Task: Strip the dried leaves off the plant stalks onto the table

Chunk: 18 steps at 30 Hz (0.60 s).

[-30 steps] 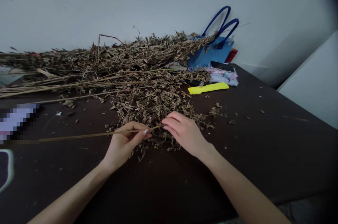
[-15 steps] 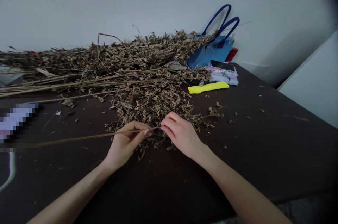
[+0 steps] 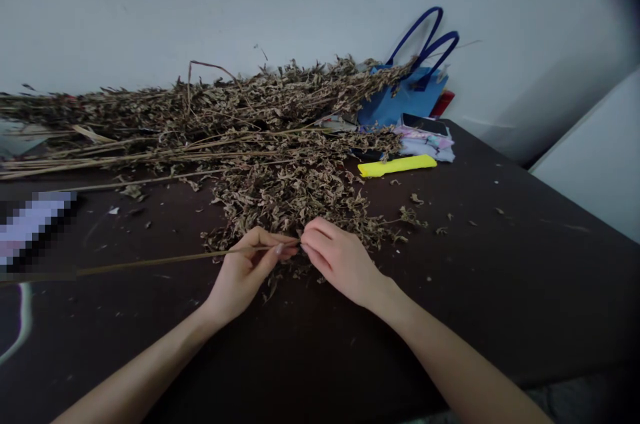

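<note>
My left hand (image 3: 245, 271) pinches a long bare dry stalk (image 3: 150, 263) near its right end; the stalk runs off to the left over the dark table (image 3: 500, 277). My right hand (image 3: 337, 261) has its fingers closed on the tip of the same stalk, right next to the left fingers. Both hands rest at the near edge of a heap of stripped dry leaves (image 3: 295, 201). Behind the heap lies a big bundle of leafy dried stalks (image 3: 200, 117), stretching leftwards along the wall.
A yellow flat tool (image 3: 397, 165) lies right of the leaf heap. Behind it are folded cloth (image 3: 430, 143) with a phone (image 3: 425, 124) on top and a blue bag (image 3: 405, 101) against the wall. Leaf crumbs dot the table.
My right hand has slid left along the stalk's tip, closing the gap to my left hand. The stalk has barely shifted.
</note>
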Each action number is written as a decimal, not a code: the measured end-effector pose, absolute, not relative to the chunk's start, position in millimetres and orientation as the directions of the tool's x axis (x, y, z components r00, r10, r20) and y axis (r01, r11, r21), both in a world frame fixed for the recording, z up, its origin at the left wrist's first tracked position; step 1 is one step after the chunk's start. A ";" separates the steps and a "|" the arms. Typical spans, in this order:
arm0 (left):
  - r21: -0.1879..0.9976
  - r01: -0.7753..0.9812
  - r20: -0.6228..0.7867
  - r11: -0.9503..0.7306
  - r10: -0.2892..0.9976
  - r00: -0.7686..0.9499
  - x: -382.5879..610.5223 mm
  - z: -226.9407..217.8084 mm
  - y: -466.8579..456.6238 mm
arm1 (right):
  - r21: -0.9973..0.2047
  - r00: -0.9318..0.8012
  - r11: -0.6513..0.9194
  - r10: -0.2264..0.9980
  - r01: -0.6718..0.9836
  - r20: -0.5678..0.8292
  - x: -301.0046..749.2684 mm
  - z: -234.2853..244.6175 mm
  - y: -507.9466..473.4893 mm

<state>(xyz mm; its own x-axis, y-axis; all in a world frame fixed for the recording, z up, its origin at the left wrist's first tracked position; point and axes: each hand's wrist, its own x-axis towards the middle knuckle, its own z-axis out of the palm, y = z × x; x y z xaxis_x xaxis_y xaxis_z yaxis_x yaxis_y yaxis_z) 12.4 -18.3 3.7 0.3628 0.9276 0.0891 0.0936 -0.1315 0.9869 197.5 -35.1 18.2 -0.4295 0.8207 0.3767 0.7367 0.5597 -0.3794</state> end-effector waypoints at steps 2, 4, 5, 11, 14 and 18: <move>0.984 0.104 0.098 -0.145 0.927 0.362 11.8 1.9 -18.3 | -0.378 -0.450 0.584 0.804 0.718 0.388 195.3 18.7 -36.3; 0.974 0.135 0.121 -0.179 0.926 0.357 10.9 0.9 -17.9 | -0.389 -0.482 0.617 0.782 0.684 0.395 193.9 20.4 -37.9; 0.971 0.146 0.129 -0.191 0.927 0.353 10.5 0.9 -17.6 | -0.398 -0.494 0.628 0.776 0.669 0.393 194.0 21.7 -38.5; 0.985 0.082 0.112 -0.151 0.926 0.362 12.3 4.0 -17.0 | -0.433 -0.355 0.520 0.841 0.736 0.408 211.5 28.8 -33.4; 0.988 0.061 0.110 -0.141 0.926 0.360 12.9 4.0 -16.8 | -0.408 -0.296 0.458 0.868 0.790 0.399 222.2 28.2 -27.9; 0.986 0.081 0.105 -0.143 0.928 0.356 12.8 3.3 -16.7 | -0.354 -0.245 0.434 0.849 0.828 0.469 224.6 25.1 -24.5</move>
<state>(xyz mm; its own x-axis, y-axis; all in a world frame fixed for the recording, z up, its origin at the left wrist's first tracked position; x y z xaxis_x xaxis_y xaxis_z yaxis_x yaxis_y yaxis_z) 12.8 -16.7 3.3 0.3563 0.9285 0.1048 0.0814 -0.1426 0.9864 224.6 -24.5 25.1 -0.2447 0.8486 0.4690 0.8284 0.4344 -0.3537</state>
